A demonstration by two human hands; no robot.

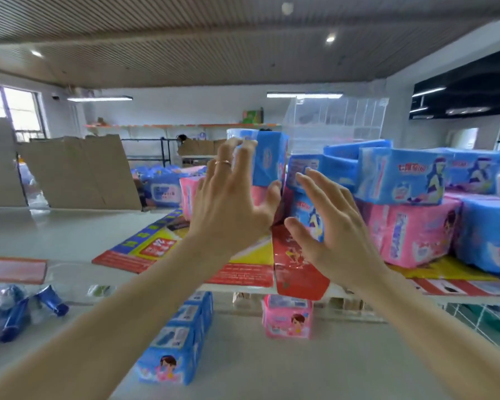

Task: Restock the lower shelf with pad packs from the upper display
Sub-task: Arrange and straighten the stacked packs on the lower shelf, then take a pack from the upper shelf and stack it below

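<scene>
pack feel: I'm guessing the upright blue pad pack [269,158] is light, squishy and slick in its plastic wrap, so I'm planning to squeeze it by the flat sides.
where it's sitting: on top of the pink packs [189,194] on the upper display [70,232], above the lower shelf [272,368].
left grip: my left hand [228,203] is reaching with fingers spread, fingertips just touching the pack's left edge.
right grip: my right hand [326,223] is hovering wide apart, holding nothing.
</scene>
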